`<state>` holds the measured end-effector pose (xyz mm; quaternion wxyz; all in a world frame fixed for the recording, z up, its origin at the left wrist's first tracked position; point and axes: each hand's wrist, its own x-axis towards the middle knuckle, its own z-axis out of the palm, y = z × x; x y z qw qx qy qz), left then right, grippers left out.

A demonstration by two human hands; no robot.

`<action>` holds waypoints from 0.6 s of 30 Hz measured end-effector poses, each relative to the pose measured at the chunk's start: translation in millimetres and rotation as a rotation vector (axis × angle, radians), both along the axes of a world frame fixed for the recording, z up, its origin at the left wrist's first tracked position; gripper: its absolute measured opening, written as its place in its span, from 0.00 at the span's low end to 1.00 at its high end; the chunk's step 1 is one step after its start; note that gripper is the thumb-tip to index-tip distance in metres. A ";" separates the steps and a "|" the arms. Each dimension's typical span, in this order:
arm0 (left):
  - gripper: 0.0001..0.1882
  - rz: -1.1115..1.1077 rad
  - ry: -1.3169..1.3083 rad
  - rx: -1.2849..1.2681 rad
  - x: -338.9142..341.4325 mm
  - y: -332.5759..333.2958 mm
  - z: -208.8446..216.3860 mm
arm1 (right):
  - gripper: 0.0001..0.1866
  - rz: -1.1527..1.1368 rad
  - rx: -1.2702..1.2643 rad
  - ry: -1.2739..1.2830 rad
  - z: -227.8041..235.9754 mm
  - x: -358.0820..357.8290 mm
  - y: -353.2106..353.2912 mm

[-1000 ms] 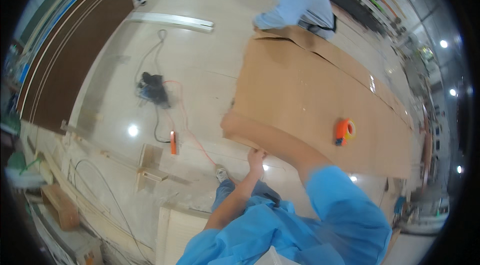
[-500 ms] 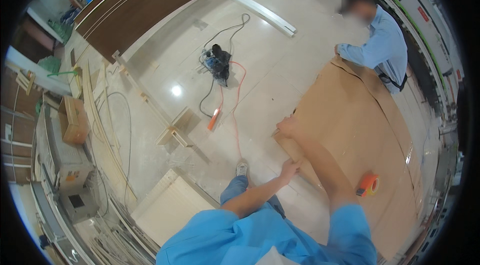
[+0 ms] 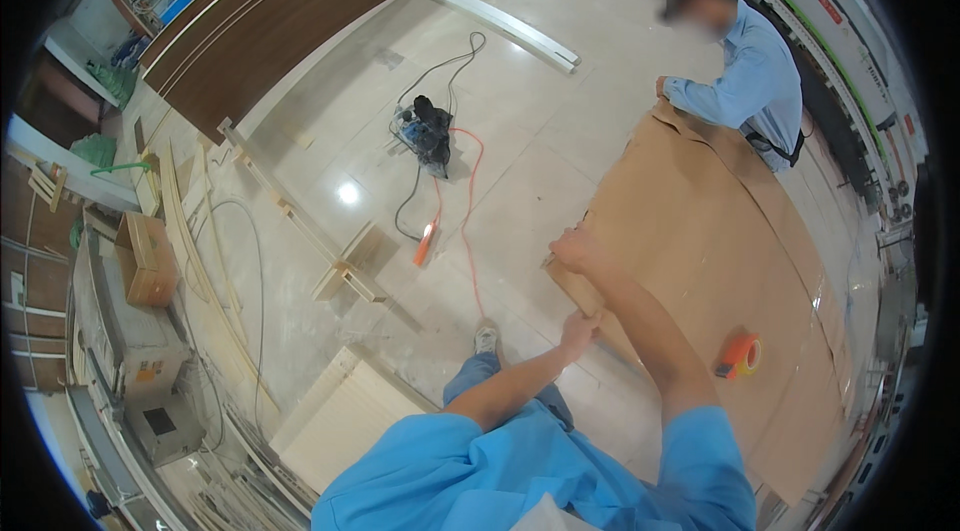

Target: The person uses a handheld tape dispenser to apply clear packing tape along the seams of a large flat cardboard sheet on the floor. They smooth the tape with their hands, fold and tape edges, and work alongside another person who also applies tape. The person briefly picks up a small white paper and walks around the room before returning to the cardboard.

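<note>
The cardboard (image 3: 700, 261), a long brown sheet, fills the area from 2 to 5 o'clock of the view; what lies under it is hidden. The right hand (image 3: 573, 249) lies over its corner at 10 o'clock, fingers bent down across the edge; whether they grip cannot be told. The left hand (image 3: 580, 333) is just below, at 8 o'clock of the cardboard, its fingers drawn narrow and pinching the near edge. The right forearm reaches over the sheet. An orange tape (image 3: 735, 349) rests on the cardboard at 5 o'clock of its middle, well apart from both hands.

At 12 o'clock of the cardboard a co-worker (image 3: 765, 71) in a light blue shirt bends over the far end, one hand (image 3: 662, 88) near its edge. On the floor (image 3: 540, 156), a dark tool (image 3: 428, 131) with cords sits at 11 o'clock of the view's middle, a white bar (image 3: 500, 23) at 12, a brown panel (image 3: 290, 21) at 10 to 11, and a pale stack (image 3: 345, 406) at 7.
</note>
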<state>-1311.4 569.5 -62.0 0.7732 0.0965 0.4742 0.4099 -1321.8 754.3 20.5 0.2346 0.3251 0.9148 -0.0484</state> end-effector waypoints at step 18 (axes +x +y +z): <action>0.14 -0.032 0.101 0.023 -2.5 -1.4 -7.1 | 0.10 -0.010 0.091 0.067 16.6 4.9 -12.1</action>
